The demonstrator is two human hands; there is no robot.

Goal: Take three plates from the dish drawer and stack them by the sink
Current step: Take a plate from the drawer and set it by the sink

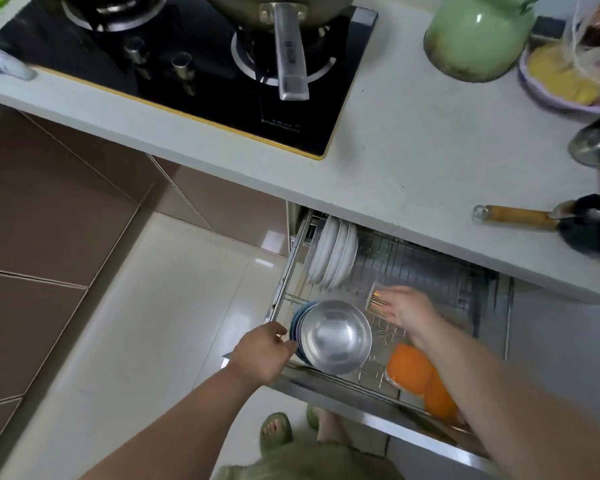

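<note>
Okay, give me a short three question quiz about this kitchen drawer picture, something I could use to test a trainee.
1. True or false: the white round plates stand on edge in the wire rack at the back left of the open pull-out dish drawer.
2. What lies nearest the left hand? A) shiny steel bowl B) green enamel kettle C) wooden-handled ladle
3. Fill in: the right hand reaches into the drawer above the ____ plastic dishes.

Key: 1 true; 2 A; 3 orange.
</note>
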